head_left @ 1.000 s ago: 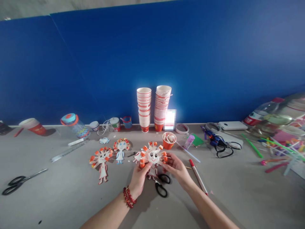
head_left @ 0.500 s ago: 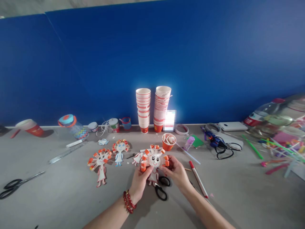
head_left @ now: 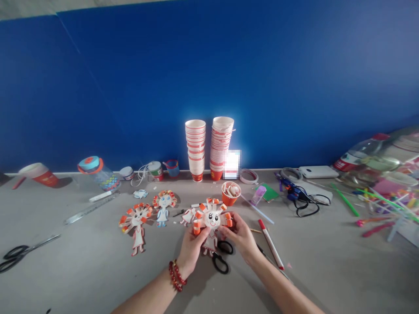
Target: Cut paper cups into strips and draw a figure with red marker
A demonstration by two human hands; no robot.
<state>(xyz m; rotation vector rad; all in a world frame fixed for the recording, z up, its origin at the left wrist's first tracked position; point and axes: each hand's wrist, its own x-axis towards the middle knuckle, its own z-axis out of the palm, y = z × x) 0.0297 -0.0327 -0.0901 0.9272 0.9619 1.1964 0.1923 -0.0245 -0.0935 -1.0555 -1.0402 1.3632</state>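
Note:
Between my two hands is a paper doll head (head_left: 214, 218) cut from a paper cup, with a drawn smiling face and curled orange-and-white strips around it. My left hand (head_left: 193, 245) pinches its lower left edge, a red bead bracelet on the wrist. The fingers of my right hand (head_left: 240, 235) close on its right edge. Right below the head is a paper doll body (head_left: 209, 245) in a dress; whether the two are joined I cannot tell. Black-handled scissors (head_left: 221, 263) lie under and beside it, their blades hidden.
Finished-looking paper dolls (head_left: 139, 235) lie to the left, with other scissors (head_left: 24, 254) farther out. Behind stand two stacks of paper cups (head_left: 195, 150) and a cup of scraps (head_left: 231, 194). Rightward are a red marker (head_left: 271, 245), a glue gun (head_left: 296, 192) and loose straws (head_left: 345, 199).
The view has shifted very slightly. Both hands keep the same hold on the paper doll head, with hardly any movement.

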